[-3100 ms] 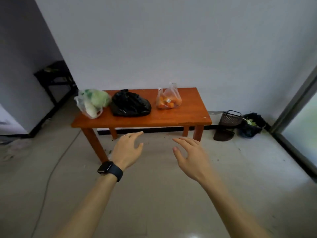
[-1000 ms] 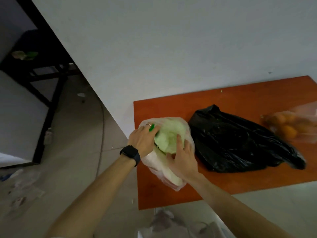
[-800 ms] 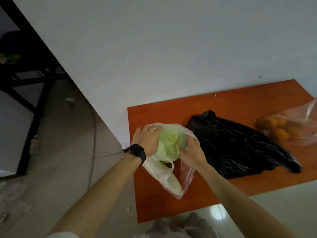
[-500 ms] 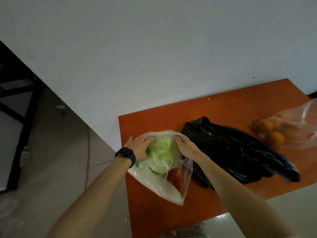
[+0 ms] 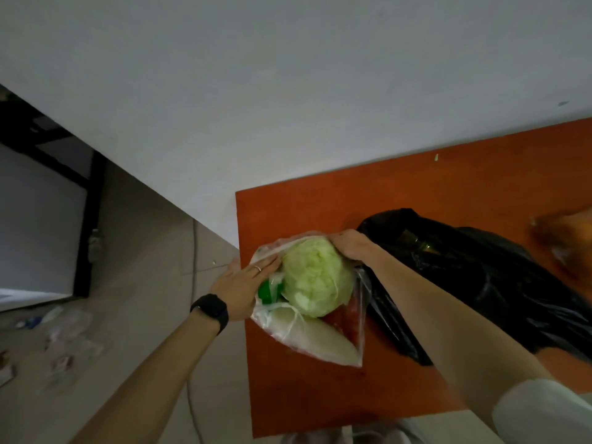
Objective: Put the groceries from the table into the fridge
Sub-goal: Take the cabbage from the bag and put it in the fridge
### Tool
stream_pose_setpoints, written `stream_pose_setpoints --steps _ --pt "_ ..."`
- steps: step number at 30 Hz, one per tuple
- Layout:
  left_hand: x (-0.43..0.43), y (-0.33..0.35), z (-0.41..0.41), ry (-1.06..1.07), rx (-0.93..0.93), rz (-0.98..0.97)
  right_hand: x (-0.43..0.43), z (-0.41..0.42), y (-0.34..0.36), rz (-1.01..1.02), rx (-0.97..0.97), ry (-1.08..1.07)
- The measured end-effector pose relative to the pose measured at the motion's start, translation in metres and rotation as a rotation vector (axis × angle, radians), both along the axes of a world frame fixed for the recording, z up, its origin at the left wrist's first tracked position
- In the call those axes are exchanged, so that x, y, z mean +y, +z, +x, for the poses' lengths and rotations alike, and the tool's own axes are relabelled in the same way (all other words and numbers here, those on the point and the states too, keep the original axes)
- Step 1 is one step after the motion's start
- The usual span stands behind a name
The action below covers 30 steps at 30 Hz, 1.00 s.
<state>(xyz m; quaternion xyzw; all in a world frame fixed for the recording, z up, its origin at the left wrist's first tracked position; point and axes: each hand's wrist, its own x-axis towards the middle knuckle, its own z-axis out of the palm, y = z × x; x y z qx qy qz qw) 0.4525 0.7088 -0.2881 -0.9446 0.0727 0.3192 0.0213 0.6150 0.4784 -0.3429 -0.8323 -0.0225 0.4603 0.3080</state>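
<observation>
Orange-brown wooden table (image 5: 416, 193), head view, fills the frame from 3 to 6 o'clock. No readable brand, label or writing anywhere; nothing legible on the bags. Clear plastic bag (image 5: 336, 349) lies on the table's left end, near its 9 o'clock edge. Pale green cabbage (image 5: 315, 278) sits in the bag's open mouth. White long vegetable (image 5: 320, 339) lies below it at 6 o'clock, something red (image 5: 344, 318) at 4 o'clock, a green bit (image 5: 267, 291) at 9 o'clock; these three hard to identify through plastic. Left hand (image 5: 240, 288), ring and black watch (image 5: 210, 311) on, is flat and spread against the bag's left side, fingers touching plastic beside the cabbage. Right hand (image 5: 350, 245) is curled over the bag's top rim at 1 o'clock of the cabbage; fingertips hidden behind it, so can't confirm the pinch on the plastic. Black plastic bag (image 5: 480, 283) lies just beside at 3 o'clock, contents hidden, part covered by the right forearm. Orange fruit bag (image 5: 570, 241) cut off by the right frame edge, blurred. Fridge not seen. Floor litter at 8 o'clock is too blurred to name.
</observation>
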Motion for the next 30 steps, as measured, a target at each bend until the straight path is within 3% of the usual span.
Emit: stream_pose_setpoints --steps 3,6,8,14,17,19,22,26,30 --pt "-0.007 0.001 0.011 0.12 -0.004 -0.097 0.003 0.013 -0.003 -0.084 -0.01 -0.052" --pt "-0.01 0.006 0.024 0.421 0.005 -0.326 0.005 0.013 0.006 -0.175 -0.177 -0.053" --pt "-0.011 0.007 0.026 0.511 -0.006 -0.427 0.003 0.003 0.014 -0.156 -0.266 -0.097" --pt "-0.027 0.009 0.015 0.531 -0.018 -0.516 -0.01 -0.048 0.063 -0.012 -0.424 -0.057" --pt "-0.027 0.003 -0.005 0.42 0.005 -0.369 -0.008 -0.07 0.076 0.023 -0.637 -0.074" --pt "-0.025 0.0 -0.02 0.414 -0.084 -0.411 -0.011 -0.077 0.076 0.069 -0.686 -0.133" --pt "-0.023 0.0 -0.038 0.318 -0.159 -0.397 -0.016 -0.076 0.078 0.114 -0.632 -0.112" --pt "-0.023 0.007 -0.047 0.326 -0.085 -0.327 -0.01 -0.068 0.078 0.096 -0.405 0.104" --pt "-0.04 0.014 -0.048 0.229 0.008 -0.263 -0.002 -0.04 0.071 0.125 -0.204 0.064"
